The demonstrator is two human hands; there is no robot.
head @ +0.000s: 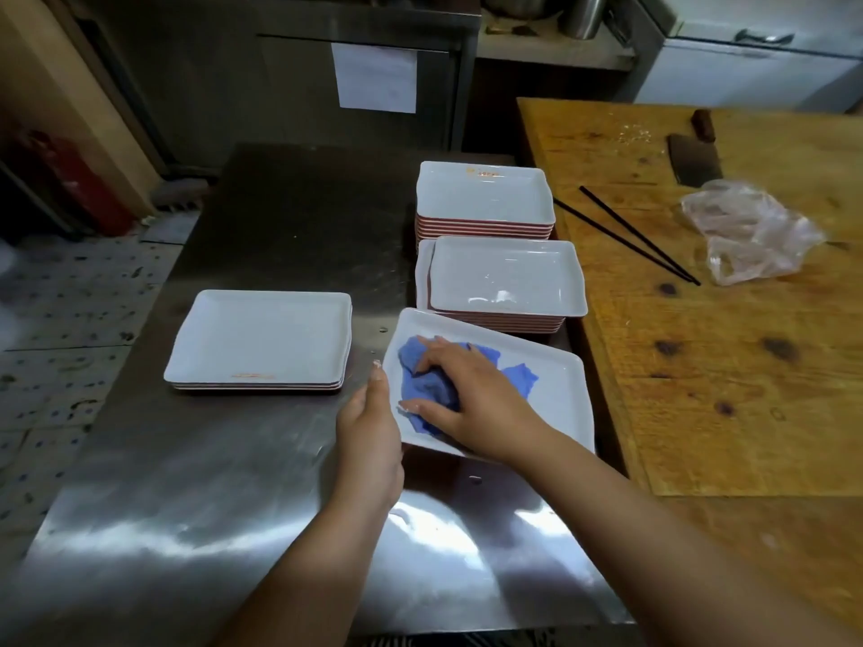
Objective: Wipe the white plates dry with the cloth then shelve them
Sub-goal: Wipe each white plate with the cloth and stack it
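Note:
A white rectangular plate (555, 385) is held tilted above the steel table (210, 483). My left hand (371, 427) grips its left edge, thumb on the rim. My right hand (471, 389) presses a crumpled blue cloth (429, 385) into the plate's inside, fingers spread over the cloth. Two tall stacks of white plates stand behind it: a near stack (506, 280) with water drops on its top plate, and a far stack (483, 193). A low stack of plates (261, 340) lies on the left of the table.
A large wooden chopping board (728, 366) lies to the right, bearing a cleaver (693, 156), two black chopsticks (630, 233) and a crumpled clear plastic bag (747, 228). A steel cabinet with a paper sheet (376, 77) stands behind. Tiled floor shows at left.

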